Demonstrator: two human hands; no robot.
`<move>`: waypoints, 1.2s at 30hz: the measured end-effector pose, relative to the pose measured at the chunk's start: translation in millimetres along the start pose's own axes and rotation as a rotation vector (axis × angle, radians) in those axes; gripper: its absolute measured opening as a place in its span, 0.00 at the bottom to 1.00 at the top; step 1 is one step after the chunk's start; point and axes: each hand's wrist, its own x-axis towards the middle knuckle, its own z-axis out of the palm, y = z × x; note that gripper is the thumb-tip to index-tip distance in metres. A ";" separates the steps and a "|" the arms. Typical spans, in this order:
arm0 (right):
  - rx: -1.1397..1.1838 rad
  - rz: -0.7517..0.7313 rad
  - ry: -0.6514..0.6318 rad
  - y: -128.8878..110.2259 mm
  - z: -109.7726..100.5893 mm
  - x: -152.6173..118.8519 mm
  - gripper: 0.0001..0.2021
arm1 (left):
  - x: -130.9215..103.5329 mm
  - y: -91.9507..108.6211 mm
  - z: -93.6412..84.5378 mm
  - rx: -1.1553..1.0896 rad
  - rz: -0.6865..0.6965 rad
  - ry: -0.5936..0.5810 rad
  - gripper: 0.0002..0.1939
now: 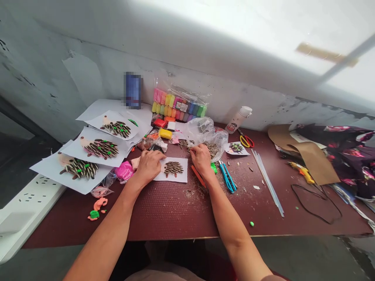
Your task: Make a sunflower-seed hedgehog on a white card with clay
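A small white paper card (171, 178) lies before me, bearing a hedgehog shape with rows of striped sunflower seeds (173, 168) and small brown feet. My left hand (150, 164) is closed at the card's left edge, steadying it and covering part of the figure. Right of the card, my right hand (202, 158) has its fingers drawn together at loose seeds; whatever is between the fingertips is hidden. Behind it, a clear plastic bag (205, 130) has more seeds (213, 149) at its mouth. An orange stick (198, 176) lies beside my right wrist.
Finished-looking hedgehog sheets (99, 148) are stacked left, near a power strip (32, 199). Coloured clay packs (178, 105) stand at the wall. To the right are a utility knife (227, 177), scissors (246, 141), a bottle (238, 120), glue sticks (268, 183) and a glue gun (306, 173).
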 end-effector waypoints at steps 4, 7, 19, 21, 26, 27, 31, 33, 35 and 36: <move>-0.038 0.014 -0.079 -5.4 -2.4 -1.2 0.12 | -0.9 0.0 1.6 0.000 0.005 0.015 0.21; -0.062 0.028 -0.122 -7.7 -4.4 -1.8 0.12 | -1.4 -0.3 2.4 -0.004 0.013 0.020 0.21; -0.158 0.017 -0.118 -13.1 -3.2 7.9 0.14 | -0.9 -0.5 3.3 -0.014 0.001 0.020 0.20; -0.186 0.007 -0.147 -14.7 -3.3 8.5 0.14 | -0.6 -0.8 3.4 -0.011 0.006 0.022 0.20; -0.231 -0.007 -0.150 -15.6 -2.2 6.5 0.16 | -0.2 -1.3 3.7 -0.004 0.012 0.023 0.20; -0.232 -0.011 -0.148 -15.4 -1.9 5.8 0.16 | -0.2 -1.2 3.7 -0.004 0.013 0.025 0.20; -0.219 -0.050 -0.141 -15.1 -1.4 3.3 0.15 | -0.3 -0.7 3.5 -0.005 0.014 0.029 0.20; -0.207 -0.074 -0.150 -15.5 -1.5 2.6 0.13 | -0.1 -1.1 3.7 -0.012 0.011 0.023 0.20; -0.191 -0.088 -0.167 -15.9 -1.7 1.9 0.12 | 0.1 -2.0 4.2 -0.022 0.009 0.016 0.19; -0.186 -0.091 -0.173 -15.9 -1.8 1.6 0.11 | 0.2 -2.5 4.5 -0.026 0.009 0.014 0.19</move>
